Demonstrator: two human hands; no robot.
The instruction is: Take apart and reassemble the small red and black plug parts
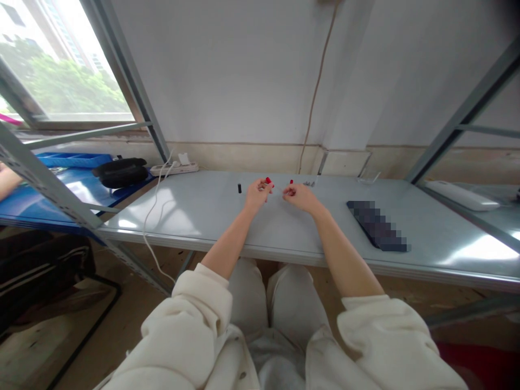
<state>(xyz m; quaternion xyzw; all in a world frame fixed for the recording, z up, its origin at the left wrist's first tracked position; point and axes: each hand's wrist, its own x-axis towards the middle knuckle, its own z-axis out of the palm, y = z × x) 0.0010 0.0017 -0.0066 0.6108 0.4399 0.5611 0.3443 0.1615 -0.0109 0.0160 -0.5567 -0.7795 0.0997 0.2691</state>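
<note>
My left hand point(257, 195) is over the grey table, its fingers closed around a small red piece point(268, 180) that looks like a short cylinder. Just to the right, my right hand point(300, 196) has its fingers pinched together; whatever they may hold is too small to tell. Another small red piece point(291, 182) shows right behind the right hand's fingers. A short black cylinder point(239, 188) stands upright to the left of my left hand. Several small grey metal parts point(310, 184) lie beyond my right hand.
The grey table point(211, 211) carries a dark, pixelated flat item point(376, 227) at right and a clear plastic piece point(369, 179) near the wall. A power strip point(174, 168) with a white cable sits at the back left. Another person's arm point(8, 181) shows by the blue table.
</note>
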